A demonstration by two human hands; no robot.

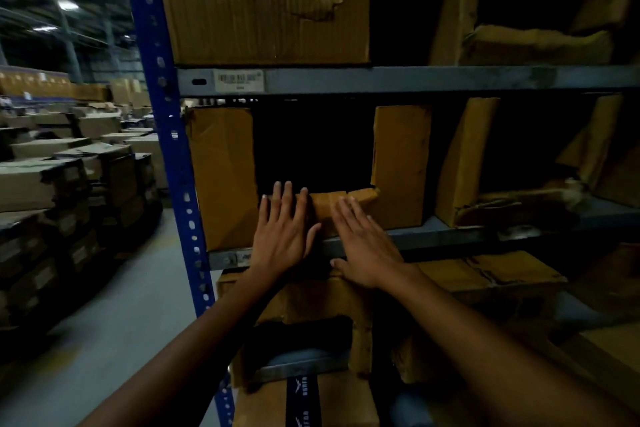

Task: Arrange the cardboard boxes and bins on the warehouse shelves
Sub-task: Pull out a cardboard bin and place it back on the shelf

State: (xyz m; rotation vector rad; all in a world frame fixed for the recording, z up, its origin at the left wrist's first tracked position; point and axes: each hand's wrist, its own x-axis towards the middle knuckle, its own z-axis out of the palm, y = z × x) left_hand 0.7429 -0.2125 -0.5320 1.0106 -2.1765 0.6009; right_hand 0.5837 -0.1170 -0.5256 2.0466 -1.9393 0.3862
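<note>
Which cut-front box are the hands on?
The middle-shelf box beside the blue upright: left hand and right hand lie flat on its low front lip.

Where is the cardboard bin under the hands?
Head view, left of centre: the cardboard bin stands on the middle shelf beside the blue post, with the left hand and right hand flat on its low front edge.

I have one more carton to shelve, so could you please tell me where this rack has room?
Upper shelf: a dark gap between the torn box and the leaning cardboard, depth unseen. Middle shelf: a slim slot right of the cut-front bin, which the left hand and right hand press. Below is crowded.
</note>
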